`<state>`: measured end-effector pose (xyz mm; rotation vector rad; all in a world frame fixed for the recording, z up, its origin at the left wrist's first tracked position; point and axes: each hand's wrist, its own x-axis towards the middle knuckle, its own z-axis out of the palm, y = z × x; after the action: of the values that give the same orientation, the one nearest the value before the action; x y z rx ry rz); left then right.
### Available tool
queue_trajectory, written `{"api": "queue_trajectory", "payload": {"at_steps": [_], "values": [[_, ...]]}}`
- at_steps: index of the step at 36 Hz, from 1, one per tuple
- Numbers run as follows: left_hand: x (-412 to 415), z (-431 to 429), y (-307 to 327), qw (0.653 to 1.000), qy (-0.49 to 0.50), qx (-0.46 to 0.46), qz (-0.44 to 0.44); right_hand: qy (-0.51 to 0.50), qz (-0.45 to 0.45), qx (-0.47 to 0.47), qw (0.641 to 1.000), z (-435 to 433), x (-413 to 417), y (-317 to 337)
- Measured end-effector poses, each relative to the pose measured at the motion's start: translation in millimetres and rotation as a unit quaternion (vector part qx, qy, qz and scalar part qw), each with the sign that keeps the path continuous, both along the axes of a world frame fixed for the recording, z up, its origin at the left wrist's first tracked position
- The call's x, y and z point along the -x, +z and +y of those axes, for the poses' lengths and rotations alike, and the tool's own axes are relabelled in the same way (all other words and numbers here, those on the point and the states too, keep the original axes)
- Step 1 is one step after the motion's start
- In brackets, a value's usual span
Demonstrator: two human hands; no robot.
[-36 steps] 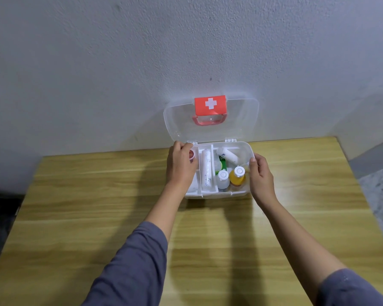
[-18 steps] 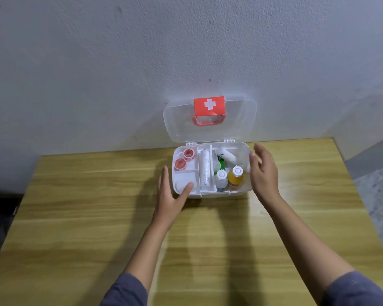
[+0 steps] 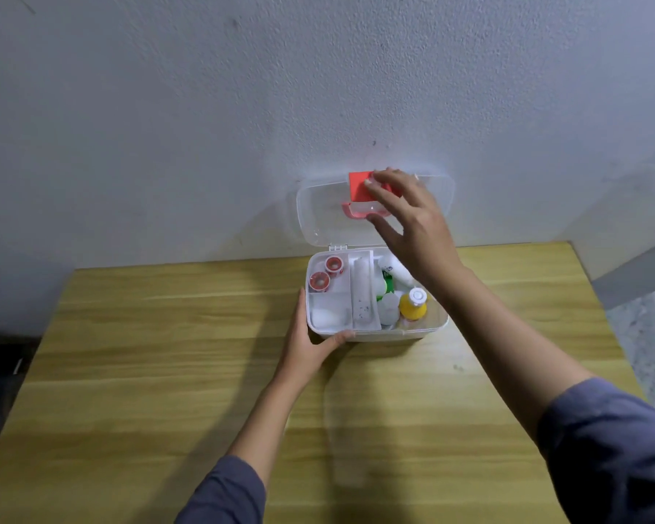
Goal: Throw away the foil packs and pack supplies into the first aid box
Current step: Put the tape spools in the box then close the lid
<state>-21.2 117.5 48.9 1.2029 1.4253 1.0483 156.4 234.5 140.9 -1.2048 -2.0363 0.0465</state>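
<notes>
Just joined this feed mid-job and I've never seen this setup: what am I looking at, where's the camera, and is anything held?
No machine here: these are a person's two bare hands, filmed by one head-worn camera looking down. A wooden table carries an open first aid box, its clear lid upright by the wall. Inside lie two red tape rolls, a yellow bottle and white supplies. The left hand braces the box's front-left corner; the right hand reaches, spread open, at the lid's red latch. Neither holds a loose item.

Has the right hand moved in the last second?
Yes. The right hand has gone from the box's right wall up and away to the red latch on the open lid.
</notes>
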Motion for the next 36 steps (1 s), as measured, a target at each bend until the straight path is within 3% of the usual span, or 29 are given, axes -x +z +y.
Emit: {"api": "queue_trajectory", "payload": {"at_steps": [7, 15, 23, 30, 36], "values": [[3.2, 4.5, -5.3, 1.000, -0.011, 0.020, 0.001, -0.052, -0.032, -0.091, 0.994, 15.5, -2.4, 12.2], [0.3, 8.1, -9.5, 1.000, -0.003, 0.019, -0.017, -0.003, 0.070, -0.019, 0.997, -5.2, -14.1, 21.4], [-7.6, 7.9, -16.0, 0.998, 0.043, 0.029, -0.023, 0.029, 0.046, -0.033, 0.998, -77.5, -24.2, -18.7], [-6.6, 4.3, -25.3, 0.999, 0.025, 0.016, 0.010, 0.050, 0.058, 0.059, 0.995, -121.7, -30.0, -68.7], [-8.8, 0.7, -18.3, 1.000, 0.012, -0.007, -0.011, 0.044, 0.089, 0.109, 0.989, -134.4, -30.0, -90.2]]}}
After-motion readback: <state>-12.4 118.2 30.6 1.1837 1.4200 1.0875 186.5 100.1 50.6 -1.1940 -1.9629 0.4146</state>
